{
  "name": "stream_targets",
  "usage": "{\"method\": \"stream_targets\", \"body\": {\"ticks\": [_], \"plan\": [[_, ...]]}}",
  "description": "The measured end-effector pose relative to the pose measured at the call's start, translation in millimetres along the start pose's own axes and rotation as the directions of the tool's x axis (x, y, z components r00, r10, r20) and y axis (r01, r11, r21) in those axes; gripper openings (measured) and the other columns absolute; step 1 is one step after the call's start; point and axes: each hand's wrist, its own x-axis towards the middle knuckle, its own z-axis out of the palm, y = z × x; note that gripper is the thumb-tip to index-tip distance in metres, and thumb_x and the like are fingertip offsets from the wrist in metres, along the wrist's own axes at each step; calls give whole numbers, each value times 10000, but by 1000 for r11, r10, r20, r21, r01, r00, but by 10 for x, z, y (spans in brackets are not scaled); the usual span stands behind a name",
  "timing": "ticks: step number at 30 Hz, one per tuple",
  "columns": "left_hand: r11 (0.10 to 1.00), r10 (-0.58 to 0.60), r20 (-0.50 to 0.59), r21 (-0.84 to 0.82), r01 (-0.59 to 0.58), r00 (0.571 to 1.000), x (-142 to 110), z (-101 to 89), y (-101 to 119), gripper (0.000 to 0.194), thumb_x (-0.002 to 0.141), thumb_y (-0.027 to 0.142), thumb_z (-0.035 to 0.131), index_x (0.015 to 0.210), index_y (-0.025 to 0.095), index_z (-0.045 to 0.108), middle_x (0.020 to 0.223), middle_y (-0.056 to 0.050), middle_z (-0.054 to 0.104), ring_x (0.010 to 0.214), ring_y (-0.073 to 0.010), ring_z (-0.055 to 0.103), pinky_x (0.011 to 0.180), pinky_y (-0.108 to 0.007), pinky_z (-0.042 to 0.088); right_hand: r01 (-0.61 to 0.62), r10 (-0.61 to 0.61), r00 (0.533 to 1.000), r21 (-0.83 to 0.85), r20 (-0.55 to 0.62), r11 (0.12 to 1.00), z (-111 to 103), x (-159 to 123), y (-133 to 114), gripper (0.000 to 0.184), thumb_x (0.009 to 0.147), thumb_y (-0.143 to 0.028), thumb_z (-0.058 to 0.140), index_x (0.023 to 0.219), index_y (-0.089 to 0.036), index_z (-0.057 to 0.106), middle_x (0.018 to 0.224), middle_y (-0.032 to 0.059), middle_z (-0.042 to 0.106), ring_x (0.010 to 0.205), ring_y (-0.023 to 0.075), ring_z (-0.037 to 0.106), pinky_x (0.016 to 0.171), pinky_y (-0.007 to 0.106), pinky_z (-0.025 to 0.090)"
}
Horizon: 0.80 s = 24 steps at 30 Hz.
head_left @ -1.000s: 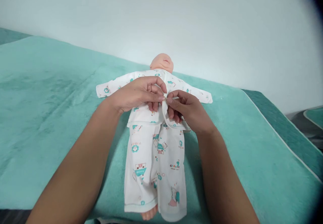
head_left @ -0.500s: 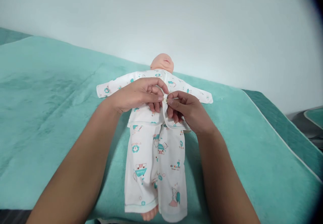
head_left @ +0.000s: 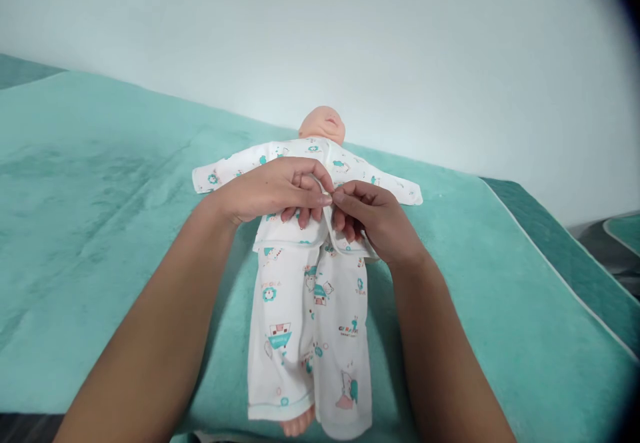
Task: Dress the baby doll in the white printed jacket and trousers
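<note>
A baby doll (head_left: 323,125) lies on its back, dressed in a white printed top (head_left: 285,230) and matching trousers (head_left: 285,323). Its sleeves stretch out to both sides, and one foot (head_left: 299,423) shows below a trouser leg. Over the front opening of the top, my left hand (head_left: 295,190) pinches one edge between thumb and forefinger. My right hand (head_left: 365,210) pinches the other edge right beside it, and the fingertips of both hands meet. The fingers hide the button between them. Below the hands, the two front flaps hang slightly apart.
A teal plush cover (head_left: 125,216) spreads under the doll across the whole surface. Behind it stands a plain pale wall (head_left: 300,36). At the right, a darker teal strip (head_left: 550,230) runs along the edge, with another teal-covered surface (head_left: 625,230) beyond.
My left thumb has moved a little right, up against the right fingertips. The button that showed between the hands is now covered. The doll lies as before.
</note>
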Motion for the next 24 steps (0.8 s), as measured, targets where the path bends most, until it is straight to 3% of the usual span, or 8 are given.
{"method": "stream_targets", "body": {"ticks": [6, 9, 11, 13, 15, 17, 21, 24], "plan": [[1000, 10, -16, -7, -10, 1000, 1, -11, -39, 202, 877, 376, 675, 835, 179, 687, 656, -58, 694, 527, -144, 629, 403, -222, 367, 7, -6, 1000, -36, 29, 999, 0, -11, -5, 307, 922, -441, 645, 765, -179, 678, 639, -3, 651, 484, 80, 539, 451, 213, 375], [996, 57, -113, -61, -64, 992, -10, -38, -57, 255, 864, 411, 676, 769, 174, 672, 627, -49, 669, 513, -149, 612, 446, -252, 424, 92, -91, 993, 6, -75, 996, -52, -8, 42, 255, 918, -422, 648, 799, -201, 692, 652, -15, 648, 501, 89, 555, 461, 220, 406], [986, 125, -312, -64, -152, 942, 11, -83, -108, 237, 870, 406, 651, 821, 176, 677, 702, -55, 691, 601, -173, 651, 545, -296, 510, 205, -198, 952, 5, -234, 979, -127, 26, 113, 211, 924, -403, 635, 831, -224, 698, 779, -3, 693, 658, 114, 642, 577, 236, 499], [980, 187, -519, 34, -198, 834, 67, -146, -221, 179, 876, 338, 612, 936, 185, 682, 885, -70, 730, 803, -207, 694, 717, -352, 567, 278, -290, 877, -88, -383, 957, -223, 104, 220, 159, 925, -387, 624, 939, -258, 715, 1028, 11, 725, 953, 154, 681, 828, 304, 553], [967, 240, -644, 223, -122, 727, 139, -209, -402, 219, 852, 228, 573, 1044, 200, 675, 1088, -69, 725, 1023, -231, 668, 907, -400, 546, 238, -329, 826, -246, -457, 940, -318, 227, 358, 238, 913, -399, 628, 1112, -292, 704, 1268, 15, 675, 1204, 193, 607, 1052, 398, 476], [895, 295, -678, 443, 54, 673, 189, -247, -621, 350, 812, 142, 531, 1125, 216, 667, 1227, -63, 691, 1165, -250, 608, 1060, -448, 462, 154, -341, 833, -410, -436, 899, -405, 369, 507, 380, 918, -460, 600, 1249, -283, 661, 1402, 39, 605, 1326, 224, 525, 1160, 464, 374], [580, 346, -604, 739, 343, 718, 67, -282, -980, 615, 815, 84, 441, 1395, 267, 534, 1486, -50, 534, 1382, -271, 446, 1222, -556, 174, 118, -400, 888, -726, -229, 678, -672, 516, 750, 523, 997, -547, 371, 1356, -243, 599, 1499, 82, 525, 1423, 252, 426, 1212, 522, 261], [464, 274, -660, 728, 505, 700, -200, -371, -1091, 672, 837, 109, 417, 1497, 232, 426, 1494, -111, 514, 1379, -309, 439, 1184, -560, 228, -87, -327, 906, -872, -270, 481, -1064, 381, 873, 531, 983, -507, 389, 1432, -257, 524, 1530, 88, 491, 1436, 297, 399, 1190, 596, 215]]}}
